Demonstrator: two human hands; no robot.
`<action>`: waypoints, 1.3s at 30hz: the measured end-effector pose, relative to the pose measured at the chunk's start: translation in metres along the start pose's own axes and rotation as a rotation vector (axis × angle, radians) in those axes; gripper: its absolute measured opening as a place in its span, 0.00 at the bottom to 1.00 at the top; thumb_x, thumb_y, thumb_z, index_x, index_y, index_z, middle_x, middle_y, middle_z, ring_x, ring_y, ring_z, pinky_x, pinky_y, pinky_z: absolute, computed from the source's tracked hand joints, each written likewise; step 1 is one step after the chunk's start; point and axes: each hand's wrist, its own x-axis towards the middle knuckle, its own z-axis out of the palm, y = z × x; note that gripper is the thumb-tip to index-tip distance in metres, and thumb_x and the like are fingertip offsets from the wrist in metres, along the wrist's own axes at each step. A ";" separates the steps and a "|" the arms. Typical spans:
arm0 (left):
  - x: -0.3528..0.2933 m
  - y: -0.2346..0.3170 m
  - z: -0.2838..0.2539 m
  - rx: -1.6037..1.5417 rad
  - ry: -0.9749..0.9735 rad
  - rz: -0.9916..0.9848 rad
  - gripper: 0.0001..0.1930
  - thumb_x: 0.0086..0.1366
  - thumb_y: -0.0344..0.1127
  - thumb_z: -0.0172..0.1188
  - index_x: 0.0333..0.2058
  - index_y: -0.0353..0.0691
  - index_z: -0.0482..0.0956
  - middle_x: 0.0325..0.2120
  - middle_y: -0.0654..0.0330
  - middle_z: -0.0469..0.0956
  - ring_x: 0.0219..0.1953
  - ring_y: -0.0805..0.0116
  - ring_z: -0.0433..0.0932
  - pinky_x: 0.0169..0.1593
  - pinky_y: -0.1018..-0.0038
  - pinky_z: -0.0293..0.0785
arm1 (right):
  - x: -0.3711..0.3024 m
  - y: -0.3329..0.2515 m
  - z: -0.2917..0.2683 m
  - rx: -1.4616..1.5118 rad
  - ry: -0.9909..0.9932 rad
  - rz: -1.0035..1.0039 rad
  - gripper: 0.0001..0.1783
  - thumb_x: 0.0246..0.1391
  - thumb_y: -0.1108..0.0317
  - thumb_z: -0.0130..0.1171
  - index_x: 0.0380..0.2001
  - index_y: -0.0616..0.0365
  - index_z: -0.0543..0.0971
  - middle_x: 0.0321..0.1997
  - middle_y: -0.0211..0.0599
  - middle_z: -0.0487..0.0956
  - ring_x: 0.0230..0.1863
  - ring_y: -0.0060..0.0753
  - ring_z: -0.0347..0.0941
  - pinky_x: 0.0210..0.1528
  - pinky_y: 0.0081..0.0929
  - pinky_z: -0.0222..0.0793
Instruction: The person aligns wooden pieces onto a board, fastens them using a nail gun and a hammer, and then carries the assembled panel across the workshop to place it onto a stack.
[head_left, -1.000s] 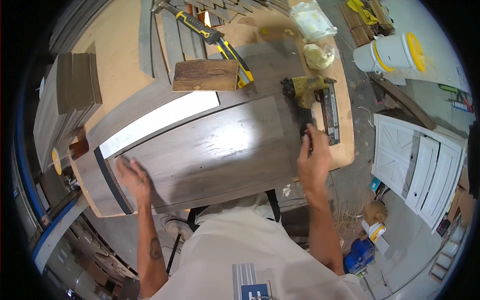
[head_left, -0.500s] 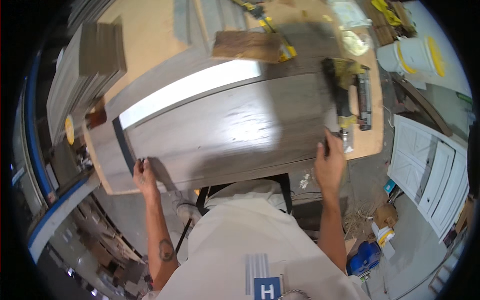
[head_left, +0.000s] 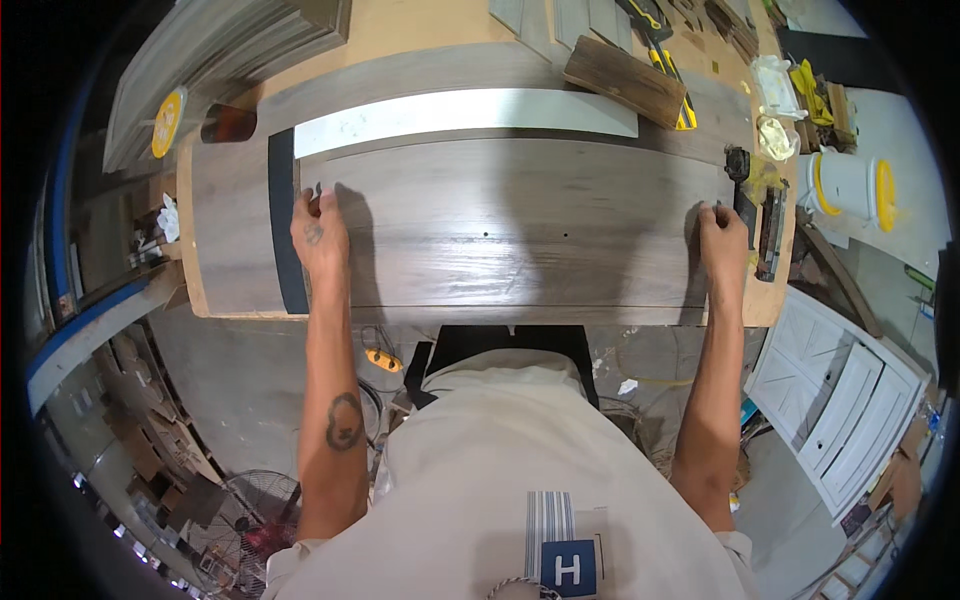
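A long grey wood-grain panel with two small dark holes lies in front of me on the workbench. My left hand is at its left end, fingers curled against the edge beside a black strip. At the opposite end, my right hand holds the panel's edge with bent fingers. Both hands cover parts of the ends, so the exact fingertip contact is hidden. A white strip runs along the panel's far side.
A brown board rests by a yellow-and-black tool at the far right. Black tools lie right of my right hand. Stacked panels stand far left, near a brown cup. White buckets and a white cabinet door are at right.
Both hands have moved farther from me along the panel's ends. The head view has turned and shifted, so the bench now appears straighter and the panel's two holes show clearly.
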 end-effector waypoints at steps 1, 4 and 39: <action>0.005 -0.005 0.002 -0.011 0.007 -0.006 0.27 0.64 0.41 0.56 0.55 0.23 0.68 0.47 0.44 0.76 0.49 0.59 0.75 0.54 0.71 0.66 | 0.005 -0.009 0.001 -0.069 -0.038 0.050 0.29 0.53 0.54 0.56 0.45 0.74 0.77 0.45 0.66 0.77 0.50 0.60 0.74 0.54 0.40 0.67; 0.014 -0.010 0.009 0.087 0.089 0.066 0.26 0.62 0.43 0.54 0.51 0.25 0.73 0.46 0.40 0.76 0.49 0.48 0.76 0.54 0.62 0.68 | 0.010 -0.013 0.004 -0.170 -0.062 0.094 0.31 0.51 0.51 0.57 0.44 0.73 0.78 0.44 0.66 0.78 0.50 0.60 0.74 0.53 0.40 0.68; -0.099 0.046 -0.151 -0.668 0.251 -0.047 0.19 0.61 0.38 0.66 0.44 0.30 0.76 0.37 0.59 0.77 0.40 0.73 0.73 0.48 0.77 0.67 | -0.149 -0.048 -0.117 0.785 0.480 0.142 0.13 0.59 0.61 0.61 0.36 0.61 0.78 0.34 0.30 0.78 0.31 0.15 0.69 0.34 0.16 0.67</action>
